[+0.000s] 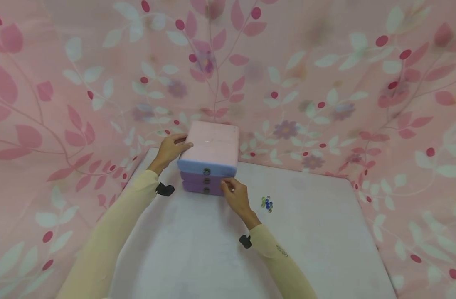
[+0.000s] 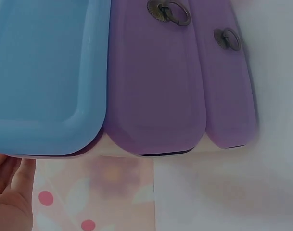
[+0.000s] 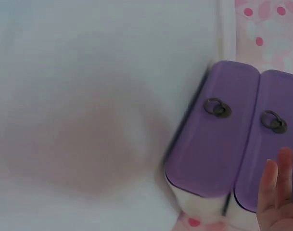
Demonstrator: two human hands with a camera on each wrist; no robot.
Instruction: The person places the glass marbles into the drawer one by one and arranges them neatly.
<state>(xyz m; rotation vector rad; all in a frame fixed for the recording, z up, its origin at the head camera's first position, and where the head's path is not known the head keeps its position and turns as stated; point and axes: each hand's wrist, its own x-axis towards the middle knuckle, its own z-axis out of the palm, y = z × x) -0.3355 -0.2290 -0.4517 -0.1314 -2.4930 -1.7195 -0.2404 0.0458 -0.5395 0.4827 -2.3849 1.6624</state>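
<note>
A small chest of drawers (image 1: 213, 139) with a pink top stands near the back of the table. Its top drawer (image 1: 190, 167) is blue, and below it sit two purple drawers (image 3: 209, 154). Each front carries a dark metal ring pull (image 1: 206, 171); all three drawers look closed. My left hand (image 1: 169, 150) rests against the chest's left side, thumb near the top edge. At the right end of the purple fronts is my right hand (image 1: 237, 197), its fingers (image 3: 269, 185) extended beside the middle drawer; whether they touch it is unclear.
A small cluster of blue, green and clear glass marbles (image 1: 267, 204) lies on the white table (image 1: 310, 232), right of my right hand. Pink floral cloth (image 1: 295, 83) rises behind the table and along both sides.
</note>
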